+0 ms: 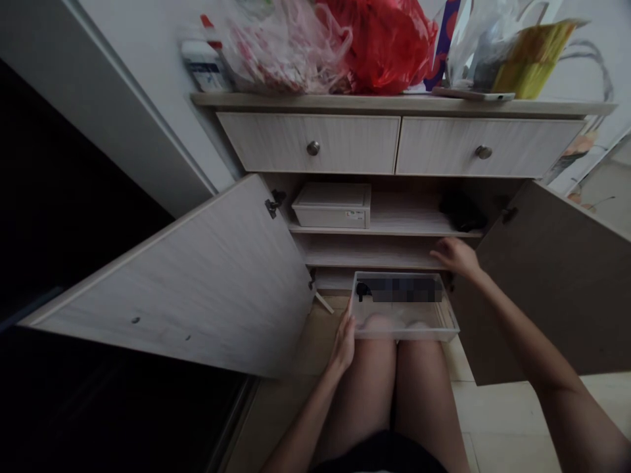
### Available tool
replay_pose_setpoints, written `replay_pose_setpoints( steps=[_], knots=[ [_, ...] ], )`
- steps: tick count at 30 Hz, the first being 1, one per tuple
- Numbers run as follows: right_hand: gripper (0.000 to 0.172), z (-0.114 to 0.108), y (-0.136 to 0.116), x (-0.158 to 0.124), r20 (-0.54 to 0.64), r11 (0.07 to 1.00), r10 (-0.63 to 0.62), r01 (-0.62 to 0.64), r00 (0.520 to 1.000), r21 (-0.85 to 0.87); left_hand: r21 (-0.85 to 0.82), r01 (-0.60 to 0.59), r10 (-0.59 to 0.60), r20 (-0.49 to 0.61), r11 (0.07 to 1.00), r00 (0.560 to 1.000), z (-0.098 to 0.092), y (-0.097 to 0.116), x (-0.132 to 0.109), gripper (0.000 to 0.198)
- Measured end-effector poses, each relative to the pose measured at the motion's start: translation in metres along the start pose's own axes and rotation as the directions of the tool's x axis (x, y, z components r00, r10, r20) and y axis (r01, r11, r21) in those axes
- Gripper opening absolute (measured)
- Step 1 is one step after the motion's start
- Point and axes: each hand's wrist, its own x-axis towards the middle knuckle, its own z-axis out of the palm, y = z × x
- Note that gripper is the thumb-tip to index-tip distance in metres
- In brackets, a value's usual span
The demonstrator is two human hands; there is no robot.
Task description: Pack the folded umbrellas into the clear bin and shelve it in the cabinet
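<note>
A clear plastic box (451, 335) with a pale rim rests across my knees, tilted slightly. My left hand (345, 341) grips it by its left side, fingers wrapped round the wall. Through the box, a small dark item shows at its far left; a pixelated patch hides the rest of that far side. My right hand (457, 256) is raised beyond the box's right corner, in front of the cabinet's shelves. Its fingers are loosely bent and slightly apart, with nothing visible in them. A black soft-looking item (463, 211) lies on the upper shelf just above that hand.
The cabinet's left door (197, 282) and right door (552, 289) stand wide on both sides of me. A white lidded box (332, 205) sits on the upper shelf (404, 211). Plastic bags (379, 46), a white bottle (204, 62) and a yellow container (535, 59) crowd the top.
</note>
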Motion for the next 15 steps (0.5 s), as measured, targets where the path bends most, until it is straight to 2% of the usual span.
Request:
replay_pose_setpoints(
  steps=[1,3,6,9,13,15],
  knots=[
    [0.038,-0.002,0.013,0.016,-0.071,0.993,0.11,-0.112,0.991,-0.024,0.002,0.005,-0.005,-0.008,1.0,1.0,0.0,0.0,0.0,0.08],
    [0.049,-0.004,0.037,0.046,-0.146,0.948,0.301,-0.312,0.942,-0.063,0.005,0.02,-0.02,-0.014,1.0,1.0,0.0,-0.001,0.001,0.082],
    [0.065,0.001,0.063,0.08,-0.1,0.871,0.48,-0.487,0.872,-0.062,0.018,0.017,-0.017,-0.003,1.0,1.0,0.001,0.0,0.0,0.08],
    [0.063,0.014,0.074,0.095,-0.032,0.833,0.55,-0.551,0.834,-0.051,0.034,-0.019,0.02,-0.011,0.999,1.0,0.001,-0.001,-0.001,0.077],
    [0.051,0.033,0.075,0.096,-0.117,0.828,0.549,-0.558,0.828,-0.059,0.039,0.015,-0.015,0.0,0.999,1.0,0.0,-0.004,0.0,0.079],
    [0.051,0.037,0.073,0.094,-0.155,0.82,0.559,-0.571,0.815,-0.041,0.045,0.014,-0.014,0.001,0.999,1.0,-0.001,-0.006,0.0,0.079]
  ],
)
